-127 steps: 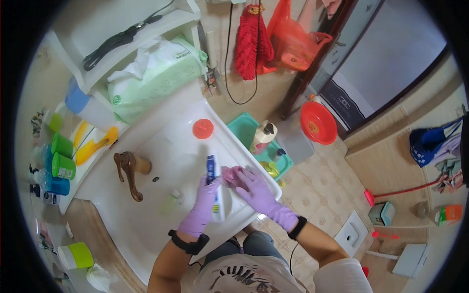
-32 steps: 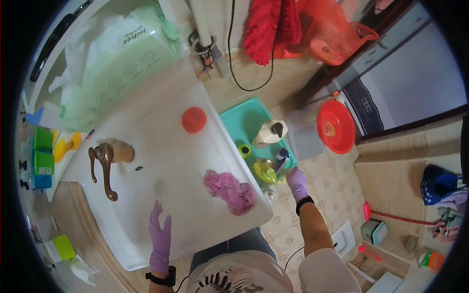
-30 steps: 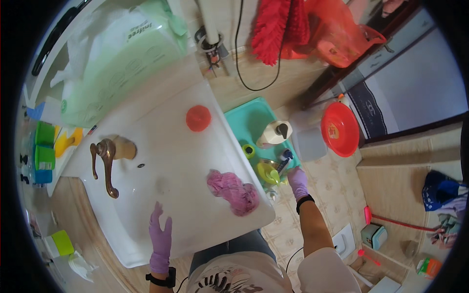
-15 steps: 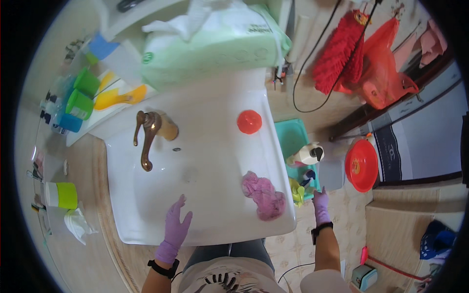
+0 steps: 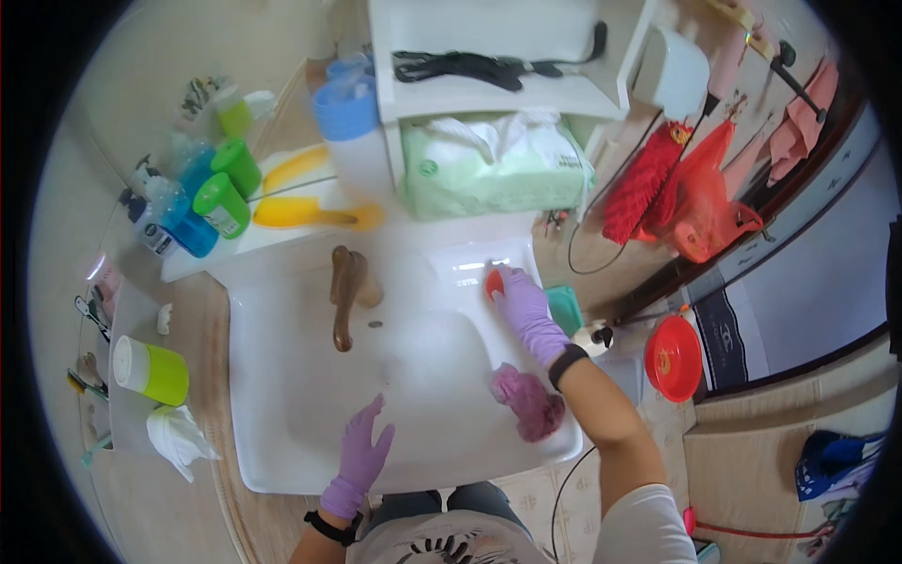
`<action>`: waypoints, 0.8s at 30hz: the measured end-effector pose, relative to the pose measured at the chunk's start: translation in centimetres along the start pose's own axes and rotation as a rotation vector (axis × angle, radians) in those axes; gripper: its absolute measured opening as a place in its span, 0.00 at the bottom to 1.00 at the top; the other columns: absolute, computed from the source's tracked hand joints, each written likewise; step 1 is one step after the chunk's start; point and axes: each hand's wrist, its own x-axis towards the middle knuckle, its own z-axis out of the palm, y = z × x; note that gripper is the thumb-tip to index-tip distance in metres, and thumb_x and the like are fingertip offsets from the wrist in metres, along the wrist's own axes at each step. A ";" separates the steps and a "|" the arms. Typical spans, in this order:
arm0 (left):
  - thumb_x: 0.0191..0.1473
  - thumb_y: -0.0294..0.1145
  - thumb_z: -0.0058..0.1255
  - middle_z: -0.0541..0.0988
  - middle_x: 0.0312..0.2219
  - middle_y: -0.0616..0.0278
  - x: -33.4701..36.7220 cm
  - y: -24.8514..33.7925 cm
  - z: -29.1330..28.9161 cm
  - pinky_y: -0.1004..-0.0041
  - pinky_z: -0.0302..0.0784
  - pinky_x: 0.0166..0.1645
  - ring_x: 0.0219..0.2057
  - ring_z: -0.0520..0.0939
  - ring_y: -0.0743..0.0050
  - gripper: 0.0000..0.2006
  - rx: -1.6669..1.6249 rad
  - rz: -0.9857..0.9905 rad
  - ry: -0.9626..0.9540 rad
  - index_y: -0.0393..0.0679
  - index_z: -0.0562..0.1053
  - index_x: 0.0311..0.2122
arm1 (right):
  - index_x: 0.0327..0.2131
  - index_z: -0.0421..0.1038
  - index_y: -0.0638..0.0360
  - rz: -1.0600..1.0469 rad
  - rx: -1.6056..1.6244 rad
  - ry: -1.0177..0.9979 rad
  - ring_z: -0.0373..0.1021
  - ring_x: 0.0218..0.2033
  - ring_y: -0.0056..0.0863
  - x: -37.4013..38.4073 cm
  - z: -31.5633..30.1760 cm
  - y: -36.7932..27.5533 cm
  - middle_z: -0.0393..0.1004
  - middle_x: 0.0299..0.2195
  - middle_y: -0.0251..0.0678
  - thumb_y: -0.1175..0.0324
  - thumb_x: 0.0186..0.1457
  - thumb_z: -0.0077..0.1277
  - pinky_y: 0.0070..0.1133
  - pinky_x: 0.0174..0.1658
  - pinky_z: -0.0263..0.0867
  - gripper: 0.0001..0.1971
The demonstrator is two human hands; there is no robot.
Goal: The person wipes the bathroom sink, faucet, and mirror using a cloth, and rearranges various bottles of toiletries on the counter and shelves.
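Since a moment ago, right hand (image 5: 522, 305) has swung from the floor basin to the red disc (image 5: 492, 281) at the sink's (image 5: 282, 451) far right, fingers closing over it. Left hand (image 5: 362, 454) rests open on the near rim, farther off.

Cloth (image 5: 527, 402) on sink (image 5: 282, 451) rim right, tap (image 5: 346, 291) behind basin, tissue pack (image 5: 489, 169) farther back.

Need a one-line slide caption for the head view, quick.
Gloved right hand on a red disc at the white sink rim; left hand flat on its front edge.

Left hand (image 5: 362, 453) lies flat, fingers spread; right hand (image 5: 521, 303) reaches forward.
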 end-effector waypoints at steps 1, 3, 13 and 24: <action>0.48 0.29 0.48 0.70 0.42 0.53 -0.5 -0.6 -0.5 0.66 0.63 0.49 0.44 0.70 0.58 0.24 -0.003 0.011 0.013 0.42 0.61 0.52 | 0.37 0.69 0.57 0.072 -0.049 -0.015 0.68 0.35 0.39 1.0 1.1 -0.1 0.69 0.34 0.42 0.64 0.45 0.48 0.31 0.39 0.64 0.13; 0.48 0.27 0.47 0.70 0.42 0.53 -1.9 -2.2 -1.7 0.66 0.64 0.49 0.43 0.70 0.59 0.23 -0.048 -0.035 0.047 0.41 0.61 0.51 | 0.35 0.69 0.57 0.080 -0.023 -0.081 0.68 0.34 0.40 1.7 2.6 0.1 0.70 0.33 0.42 0.64 0.46 0.48 0.31 0.39 0.64 0.12; 0.45 0.22 0.44 0.72 0.41 0.52 -4.6 -8.4 -0.7 0.67 0.67 0.46 0.40 0.74 0.60 0.20 0.010 -0.246 0.238 0.38 0.65 0.48 | 0.29 0.73 0.58 0.457 0.383 0.179 0.70 0.18 0.28 4.0 -0.6 12.6 0.72 0.19 0.37 0.66 0.48 0.48 0.22 0.23 0.66 0.08; 0.43 0.19 0.44 0.73 0.37 0.57 -2.2 -6.2 5.0 0.65 0.63 0.47 0.40 0.71 0.60 0.22 0.361 -0.282 0.249 0.41 0.65 0.48 | 0.31 0.71 0.57 0.931 0.643 -0.474 0.70 0.30 0.33 0.5 14.7 27.0 0.73 0.30 0.39 0.66 0.45 0.46 0.29 0.33 0.67 0.10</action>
